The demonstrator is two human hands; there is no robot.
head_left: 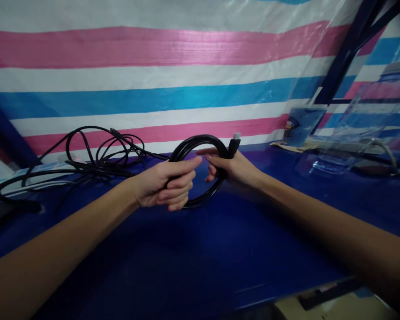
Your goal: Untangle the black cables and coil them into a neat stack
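"Fingers?"
"Left hand (175,183) grasps the black cable coil's (186,146) left side; right hand (235,166) its right, over the blue tabletop (186,258)."
"Best handling?"
"I'd keep loops even, plug (234,146) clear, tangled cables (96,167) unsnagged."

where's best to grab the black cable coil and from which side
I'd grip the coil at its left or right side, from outside: it is a ring whose open middle admits fingers. The left hand and right hand hold it there. The connector juts out at upper right, probably better avoided.
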